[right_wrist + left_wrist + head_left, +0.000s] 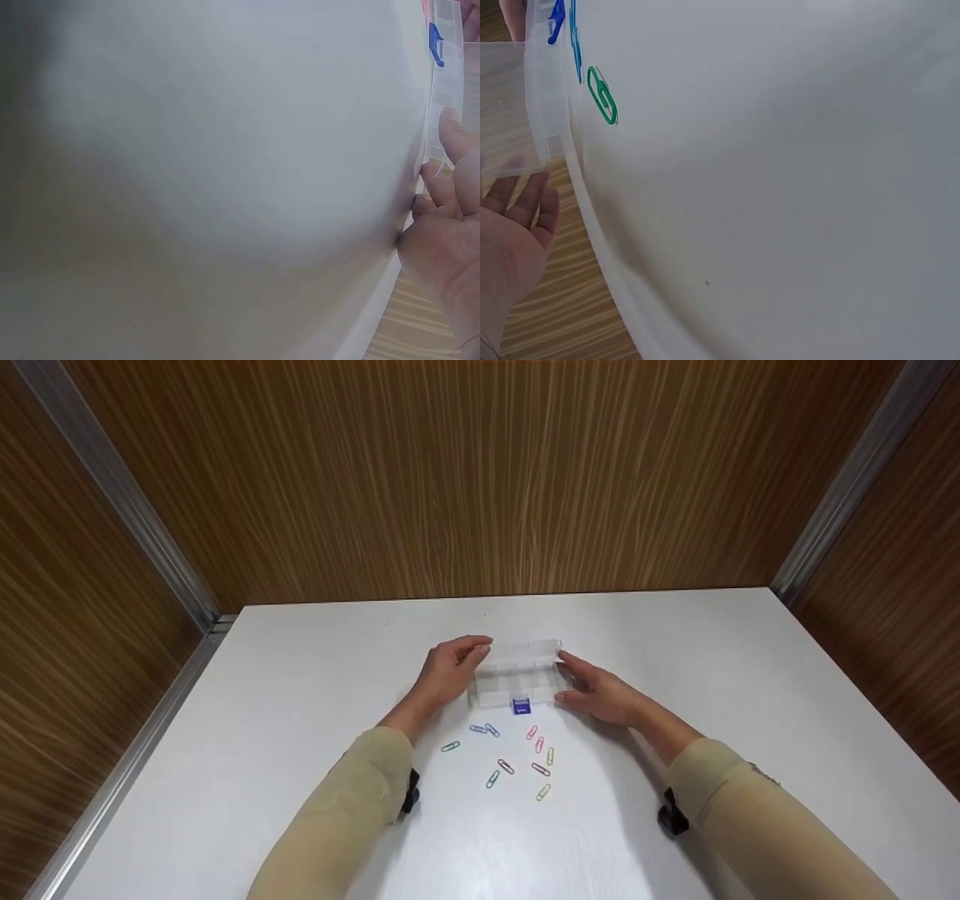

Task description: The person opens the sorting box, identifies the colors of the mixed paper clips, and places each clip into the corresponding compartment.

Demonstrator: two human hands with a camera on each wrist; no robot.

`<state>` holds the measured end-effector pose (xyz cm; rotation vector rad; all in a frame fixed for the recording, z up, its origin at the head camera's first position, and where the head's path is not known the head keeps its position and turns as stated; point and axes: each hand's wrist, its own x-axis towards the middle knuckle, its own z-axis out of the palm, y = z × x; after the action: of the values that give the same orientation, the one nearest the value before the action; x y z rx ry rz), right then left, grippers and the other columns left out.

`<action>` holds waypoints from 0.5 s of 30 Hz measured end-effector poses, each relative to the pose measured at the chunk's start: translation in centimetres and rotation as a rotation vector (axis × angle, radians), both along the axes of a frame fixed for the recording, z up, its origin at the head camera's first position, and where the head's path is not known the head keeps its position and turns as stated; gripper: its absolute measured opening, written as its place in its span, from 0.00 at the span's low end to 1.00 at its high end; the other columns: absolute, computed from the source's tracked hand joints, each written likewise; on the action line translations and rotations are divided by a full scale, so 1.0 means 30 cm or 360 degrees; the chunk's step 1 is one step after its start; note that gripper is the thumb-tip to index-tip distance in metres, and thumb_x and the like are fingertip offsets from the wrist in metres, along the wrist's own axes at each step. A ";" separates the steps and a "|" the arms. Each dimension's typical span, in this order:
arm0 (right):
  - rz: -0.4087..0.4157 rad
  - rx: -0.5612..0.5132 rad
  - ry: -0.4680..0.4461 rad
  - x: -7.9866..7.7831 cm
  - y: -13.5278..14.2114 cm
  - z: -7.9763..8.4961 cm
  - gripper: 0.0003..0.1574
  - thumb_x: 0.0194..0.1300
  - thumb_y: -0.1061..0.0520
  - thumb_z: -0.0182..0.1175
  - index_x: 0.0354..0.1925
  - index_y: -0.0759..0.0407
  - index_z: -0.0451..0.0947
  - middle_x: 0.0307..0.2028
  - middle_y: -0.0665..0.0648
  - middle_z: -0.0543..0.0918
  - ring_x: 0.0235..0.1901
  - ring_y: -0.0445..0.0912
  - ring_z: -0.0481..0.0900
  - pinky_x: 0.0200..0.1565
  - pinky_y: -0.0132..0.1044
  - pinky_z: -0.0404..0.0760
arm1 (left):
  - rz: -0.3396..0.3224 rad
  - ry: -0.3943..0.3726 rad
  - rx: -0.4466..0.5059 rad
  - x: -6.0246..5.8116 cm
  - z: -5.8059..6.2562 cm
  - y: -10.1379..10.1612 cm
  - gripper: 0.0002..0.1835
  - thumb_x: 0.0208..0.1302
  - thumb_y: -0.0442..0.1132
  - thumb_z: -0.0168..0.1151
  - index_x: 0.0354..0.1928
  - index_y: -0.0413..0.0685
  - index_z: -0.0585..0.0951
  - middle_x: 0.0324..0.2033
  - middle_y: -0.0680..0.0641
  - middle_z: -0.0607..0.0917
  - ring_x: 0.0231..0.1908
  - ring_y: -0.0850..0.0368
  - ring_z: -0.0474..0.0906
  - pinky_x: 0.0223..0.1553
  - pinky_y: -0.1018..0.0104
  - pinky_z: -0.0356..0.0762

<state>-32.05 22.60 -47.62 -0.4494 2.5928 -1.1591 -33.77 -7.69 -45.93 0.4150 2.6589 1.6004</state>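
A clear plastic compartment box (517, 681) with a blue latch (521, 706) stands on the white table, its see-through lid (536, 648) raised at the back. My left hand (450, 666) is at the box's left side, holding the lid's left edge between thumb and fingers. On the other side, my right hand (606, 694) holds the box's right end, thumb by the front corner and forefinger reaching up to the lid's edge. Several coloured paper clips lie in front of the box, among them a green clip (602, 96), a pink clip (532, 732) and a yellow clip (544, 792).
The white table (315, 697) reaches back to a wood-grain panel (480, 480), with more such panels at both sides. Blue clips (492, 730) lie just before the box's front, and a dark red clip (505, 766) lies nearer the table's front.
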 end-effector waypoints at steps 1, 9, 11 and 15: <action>-0.0019 -0.0013 -0.0022 0.001 -0.001 0.002 0.54 0.76 0.44 0.65 0.86 0.48 0.47 0.82 0.59 0.57 0.83 0.59 0.45 0.79 0.58 0.44 | -0.0002 -0.0002 0.0003 0.000 0.000 0.000 0.20 0.83 0.49 0.57 0.69 0.52 0.82 0.66 0.52 0.83 0.68 0.55 0.76 0.70 0.56 0.70; -0.0010 -0.0207 -0.0021 0.002 -0.001 0.003 0.51 0.78 0.50 0.64 0.86 0.54 0.48 0.80 0.61 0.62 0.81 0.57 0.54 0.79 0.55 0.48 | 0.0006 -0.0021 0.0014 -0.002 0.004 0.000 0.21 0.83 0.49 0.56 0.70 0.53 0.81 0.66 0.53 0.83 0.68 0.55 0.76 0.70 0.57 0.71; -0.0002 -0.0246 0.0023 0.003 -0.001 0.001 0.48 0.78 0.54 0.64 0.84 0.58 0.52 0.80 0.62 0.63 0.81 0.57 0.54 0.79 0.55 0.49 | 0.0010 -0.0015 0.0019 -0.002 0.004 0.000 0.20 0.83 0.48 0.57 0.69 0.53 0.82 0.65 0.52 0.83 0.68 0.55 0.76 0.70 0.57 0.71; -0.0033 -0.0296 0.0071 0.003 -0.003 0.000 0.41 0.76 0.59 0.65 0.79 0.61 0.61 0.78 0.63 0.67 0.80 0.57 0.56 0.78 0.54 0.52 | 0.0023 -0.0012 0.0034 -0.003 0.006 0.002 0.19 0.83 0.48 0.56 0.69 0.54 0.82 0.65 0.52 0.84 0.67 0.55 0.76 0.69 0.58 0.72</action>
<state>-31.95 22.50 -47.61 -0.4932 2.5428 -1.4195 -33.86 -7.62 -45.75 0.3904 2.6473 1.6322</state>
